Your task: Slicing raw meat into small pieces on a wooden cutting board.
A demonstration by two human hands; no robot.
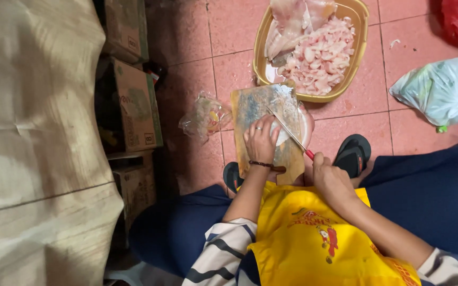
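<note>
- The left hand (261,140) presses flat on a pale fish fillet (283,133) lying on the wooden cutting board (258,106) on the floor.
- The right hand (331,177) is closed around a red-handled knife (291,135).
- The blade runs diagonally up-left across the fillet, just right of the left fingers.
- A yellow basin (360,47) of cut fish sits beyond the board.

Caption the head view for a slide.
Left hand steadies pale fish on a wooden board; right hand slices with a red-handled knife.

Yellow apron (303,238), yellow tub (359,47) of pink fish pieces (322,58), red-handled knife (292,136), pink floor tiles (234,26), striped sleeve (218,254).
</note>
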